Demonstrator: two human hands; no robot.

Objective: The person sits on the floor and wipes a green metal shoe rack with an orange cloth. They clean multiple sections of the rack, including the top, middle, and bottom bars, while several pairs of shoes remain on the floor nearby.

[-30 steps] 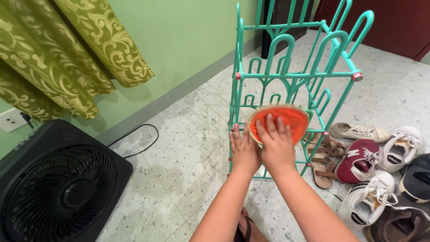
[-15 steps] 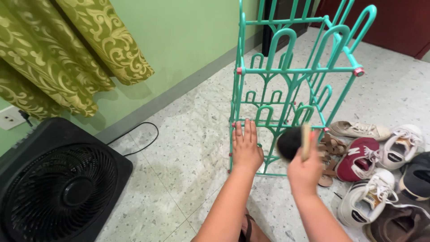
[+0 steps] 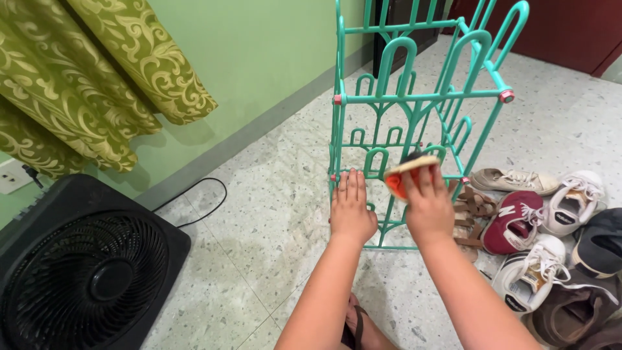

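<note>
Both hands meet the rack (image 3: 414,97) again, brush (image 3: 405,174) returned.

Rack (image 3: 414,97) stands upper centre of frame. Fan (image 3: 84,272) sits lower left, cable (image 3: 201,201) between them on the floor (image 3: 272,194). Shoes (image 3: 544,220) lie right of rack. Curtain (image 3: 84,84) hangs upper left.

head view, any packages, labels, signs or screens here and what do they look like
No packages, signs or screens.
Maroon sneaker, right of the green rack: white emblem on its side.
White sneaker, far right: dark patch on the tongue.
White sneaker, lower right: dark patch inside.
</note>
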